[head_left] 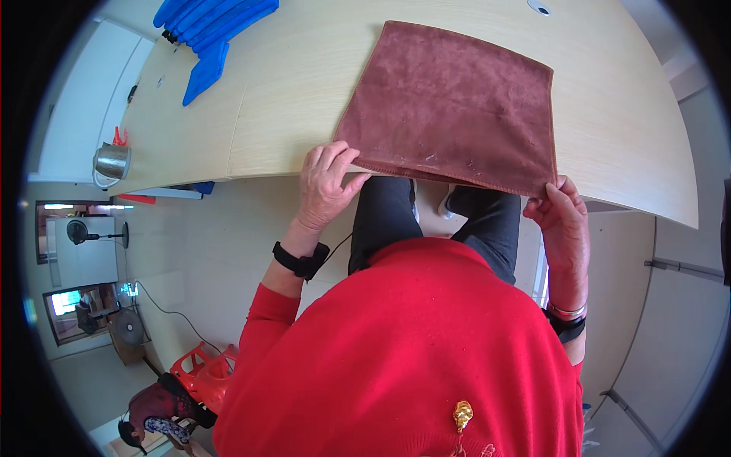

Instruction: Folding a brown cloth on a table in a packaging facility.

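Observation:
A reddish-brown suede-like cloth with stitched edges lies flat on the pale wooden table, its near edge reaching slightly past the table's front. At the cloth's near left corner is my left hand, its fingers curled onto the edge and its thumb held a little apart below them. My right hand pinches the near right corner between thumb and fingers. Small pale specks and creases mark the cloth close to me. Dark bands circle both of my wrists.
Blue folded padded pieces lie at the table's far left. A metal pot stands at its left end. Behind on the left are red plastic stools, a floor fan and a seated person. Grey cabinets line the right.

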The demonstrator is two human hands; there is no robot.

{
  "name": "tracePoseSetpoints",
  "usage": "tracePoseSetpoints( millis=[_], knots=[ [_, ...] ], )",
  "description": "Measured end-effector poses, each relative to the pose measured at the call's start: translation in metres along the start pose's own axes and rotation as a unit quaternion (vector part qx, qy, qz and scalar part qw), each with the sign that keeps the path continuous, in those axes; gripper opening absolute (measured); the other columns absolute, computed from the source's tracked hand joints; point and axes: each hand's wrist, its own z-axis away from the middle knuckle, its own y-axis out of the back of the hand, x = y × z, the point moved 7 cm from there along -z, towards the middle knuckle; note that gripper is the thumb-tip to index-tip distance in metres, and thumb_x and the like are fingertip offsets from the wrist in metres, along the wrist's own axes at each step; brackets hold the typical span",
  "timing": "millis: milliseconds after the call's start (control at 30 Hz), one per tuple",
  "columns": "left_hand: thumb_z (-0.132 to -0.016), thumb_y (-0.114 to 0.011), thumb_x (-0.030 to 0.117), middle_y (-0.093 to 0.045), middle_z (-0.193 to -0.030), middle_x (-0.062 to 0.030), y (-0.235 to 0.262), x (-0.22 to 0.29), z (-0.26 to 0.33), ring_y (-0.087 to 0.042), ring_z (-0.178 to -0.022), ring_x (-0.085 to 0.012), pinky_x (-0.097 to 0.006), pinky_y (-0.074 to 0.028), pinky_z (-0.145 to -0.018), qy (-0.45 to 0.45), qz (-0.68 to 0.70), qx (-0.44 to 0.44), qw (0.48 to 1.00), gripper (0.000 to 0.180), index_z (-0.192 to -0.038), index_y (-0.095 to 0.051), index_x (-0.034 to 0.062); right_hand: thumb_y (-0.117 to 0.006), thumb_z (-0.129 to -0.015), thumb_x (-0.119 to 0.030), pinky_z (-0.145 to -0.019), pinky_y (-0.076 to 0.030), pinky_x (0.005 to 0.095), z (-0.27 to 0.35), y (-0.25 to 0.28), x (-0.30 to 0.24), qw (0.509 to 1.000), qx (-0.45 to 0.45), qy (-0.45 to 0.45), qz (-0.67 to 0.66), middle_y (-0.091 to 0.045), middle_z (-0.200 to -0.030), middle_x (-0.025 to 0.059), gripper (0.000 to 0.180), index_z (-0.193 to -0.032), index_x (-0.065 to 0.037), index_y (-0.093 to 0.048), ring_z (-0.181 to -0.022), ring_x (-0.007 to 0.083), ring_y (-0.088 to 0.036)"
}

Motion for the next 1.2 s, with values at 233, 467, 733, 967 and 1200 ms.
tracePoseSetpoints(
  millis=[233,467,733,967,1200],
  knots=[
    [-0.068,-0.08,0.01,-0.061,-0.11,-0.0113,-0.009,0.015,0.004,-0.061,-0.094,-0.0307,-0.041,-0.051,-0.08,-0.057,0.023,0.051,0.997,0.045,-0.108,-0.061,0.0063,-0.054,-0.099,-0.017,-0.073,-0.057,0.0306,0.001,-0.012,-0.015,0.995,-0.052,-0.016,-0.086,-0.065,-0.089,0.0062,0.02,-0.114,-0.003,-0.056,-0.077,0.0148,-0.066],
    [-0.069,-0.076,0.003,-0.062,-0.111,-0.012,-0.011,0.036,-0.005,-0.063,-0.093,-0.0293,-0.04,-0.052,-0.078,-0.139,-0.034,0.025,0.989,0.036,-0.103,-0.065,0.004,-0.051,-0.1,-0.018,-0.076,-0.056,0.0334,-0.002,-0.017,-0.038,0.988,-0.084,-0.006,-0.129,-0.064,-0.099,0.0097,0.025,-0.117,0.0,-0.054,-0.078,0.0166,-0.066],
    [-0.07,-0.072,-0.002,-0.065,-0.101,-0.0125,-0.006,0.02,-0.011,-0.063,-0.09,-0.0301,-0.039,-0.052,-0.078,-0.073,-0.027,0.042,0.996,0.027,-0.095,-0.066,0.0021,-0.055,-0.099,-0.018,-0.072,-0.054,0.0295,0.001,-0.011,-0.057,0.995,-0.062,0.032,-0.077,-0.063,-0.091,0.0064,0.027,-0.12,-0.001,-0.054,-0.076,0.0126,-0.063],
    [-0.073,-0.07,-0.002,-0.063,-0.095,-0.0113,0.028,0.03,-0.056,-0.063,-0.086,-0.0304,-0.039,-0.053,-0.072,-0.069,-0.003,0.088,0.994,0.021,-0.091,-0.062,0.005,-0.056,-0.099,-0.019,-0.073,-0.055,0.0271,-0.013,0.015,-0.111,0.994,-0.064,0.091,-0.006,-0.067,-0.09,0.0052,0.022,-0.113,-0.002,-0.06,-0.075,0.0111,-0.065],
    [-0.086,-0.068,0.002,-0.065,-0.093,-0.009,0.117,0.036,-0.159,-0.065,-0.079,-0.0233,-0.034,-0.052,-0.071,-0.031,0.072,0.186,0.979,0.015,-0.1,-0.063,0.0053,-0.057,-0.099,-0.018,-0.077,-0.057,0.0275,-0.031,-0.014,-0.225,0.967,-0.13,0.207,0.072,-0.068,-0.09,0.0042,0.019,-0.109,-0.003,-0.063,-0.076,0.0116,-0.066]
  ],
)
